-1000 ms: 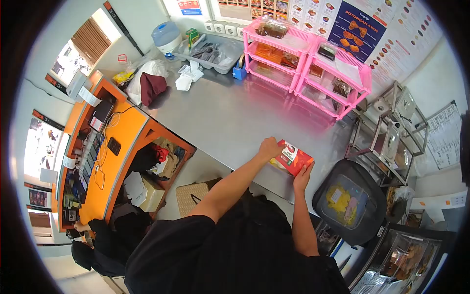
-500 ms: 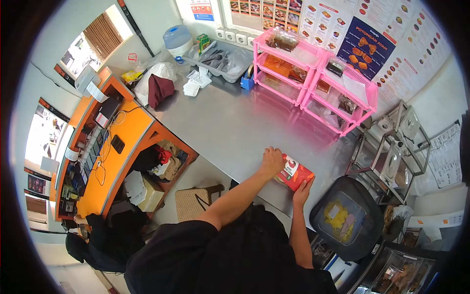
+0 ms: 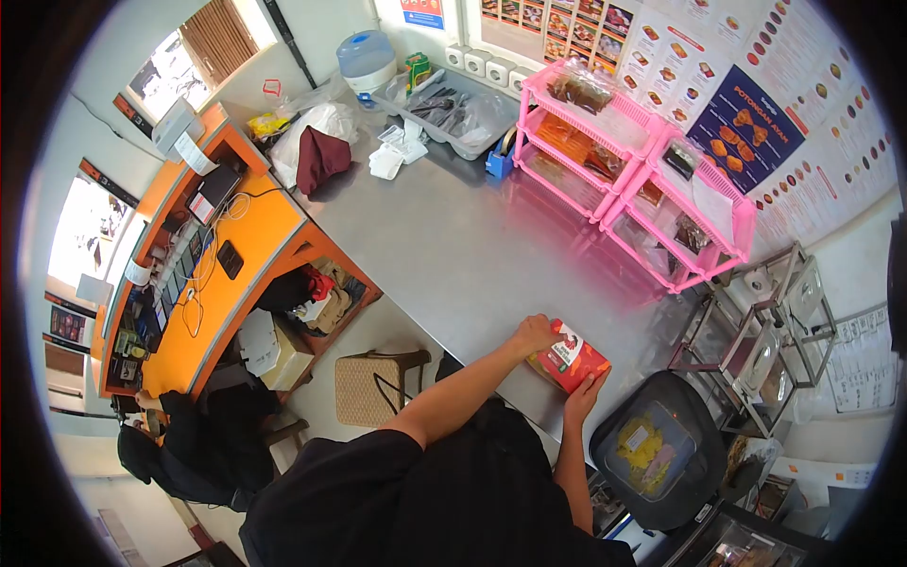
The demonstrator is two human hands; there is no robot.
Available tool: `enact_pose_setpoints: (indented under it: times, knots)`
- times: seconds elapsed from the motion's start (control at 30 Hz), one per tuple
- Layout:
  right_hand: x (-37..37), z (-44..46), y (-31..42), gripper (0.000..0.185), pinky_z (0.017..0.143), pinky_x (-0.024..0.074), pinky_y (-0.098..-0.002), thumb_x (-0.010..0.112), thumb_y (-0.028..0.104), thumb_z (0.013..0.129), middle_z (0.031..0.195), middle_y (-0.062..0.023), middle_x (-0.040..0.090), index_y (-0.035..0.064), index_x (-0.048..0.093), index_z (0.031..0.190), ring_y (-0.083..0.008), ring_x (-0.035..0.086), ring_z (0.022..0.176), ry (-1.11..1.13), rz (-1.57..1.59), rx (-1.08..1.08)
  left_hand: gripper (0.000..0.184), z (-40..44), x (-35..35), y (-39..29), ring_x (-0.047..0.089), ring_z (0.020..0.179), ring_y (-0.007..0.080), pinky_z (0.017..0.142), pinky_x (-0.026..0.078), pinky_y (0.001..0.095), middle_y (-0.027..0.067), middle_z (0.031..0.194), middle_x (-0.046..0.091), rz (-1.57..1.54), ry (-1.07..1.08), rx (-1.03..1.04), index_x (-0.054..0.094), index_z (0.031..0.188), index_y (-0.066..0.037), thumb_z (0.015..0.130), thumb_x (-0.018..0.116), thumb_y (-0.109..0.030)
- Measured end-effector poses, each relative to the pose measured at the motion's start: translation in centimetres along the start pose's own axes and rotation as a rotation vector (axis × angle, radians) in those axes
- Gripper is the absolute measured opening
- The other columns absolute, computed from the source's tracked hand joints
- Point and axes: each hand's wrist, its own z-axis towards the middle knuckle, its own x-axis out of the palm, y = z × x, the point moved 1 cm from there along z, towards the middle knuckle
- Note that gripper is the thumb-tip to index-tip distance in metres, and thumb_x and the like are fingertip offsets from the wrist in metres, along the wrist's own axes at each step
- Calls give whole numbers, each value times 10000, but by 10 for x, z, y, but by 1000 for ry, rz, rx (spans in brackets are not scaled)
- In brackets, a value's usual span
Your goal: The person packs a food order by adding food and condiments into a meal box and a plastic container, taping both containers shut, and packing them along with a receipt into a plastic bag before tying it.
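Observation:
A red box with a white label (image 3: 573, 357) rests at the front edge of the steel table (image 3: 435, 241). My left hand (image 3: 536, 336) grips its left upper corner, with the fingers closed on it. On the box's right side, my right hand (image 3: 583, 399) holds the lower edge between thumb and fingers. Something pale shows under the left side of the box, too small to make out.
Pink racks (image 3: 595, 161) with packets stand at the back right, beside a blue tape dispenser (image 3: 500, 157) and a grey tray (image 3: 453, 113). A black bin (image 3: 699, 472) and metal rack (image 3: 756, 331) are at the right. A person in black (image 3: 198, 444) sits at the orange counter (image 3: 248, 248).
The view has swung, so the room's things appear lower and further right. Both hands keep hold of the red box, and my left hand has stayed at its upper left corner.

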Motion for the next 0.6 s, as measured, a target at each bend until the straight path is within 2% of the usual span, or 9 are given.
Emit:
enact_pose_setpoints:
  times: [0.13,0.23,0.33,0.43,0.53,0.6]
  knots:
    - [0,1,3,605,1121,295,-398,346,327,1043,1512,-279,304,11,162,1525,-403,351,1378,22,-31,14,667,3,0,-1,693,903,328,815,553,374,235,912,685,127,-33,34,638,786,90,770,705,-574]
    - [0,1,13,607,1116,302,-402,347,324,1042,1504,-285,314,7,158,1524,-407,363,1370,11,-51,-2,631,17,17,11,675,937,374,814,552,407,259,963,662,166,-53,79,618,914,117,832,676,-506]
    - [1,2,19,599,1102,320,-412,343,313,1041,1498,-288,322,9,161,1524,-414,381,1355,18,-71,40,663,21,33,6,602,1105,421,913,514,438,366,1167,560,154,61,65,533,1166,163,904,607,-441]
    - [8,6,23,603,1079,344,-422,340,312,1040,1475,-292,356,8,152,1525,-432,407,1328,27,-57,70,731,4,51,5,439,1284,445,1029,406,500,413,1369,328,20,-109,40,338,1348,172,942,545,-400]
    - [25,17,36,619,1085,332,-425,350,308,1032,1463,-293,368,-9,141,1521,-443,389,1333,71,-36,56,824,-6,59,28,266,1410,445,1111,294,546,378,1515,111,-244,-381,220,172,1459,134,946,528,-403]
    - [40,32,43,632,1107,297,-445,384,298,1019,1480,-284,343,-20,156,1514,-438,350,1359,162,-153,-3,847,-8,29,35,257,1416,439,1121,282,533,329,1531,158,68,-450,179,152,1490,67,936,546,-437]
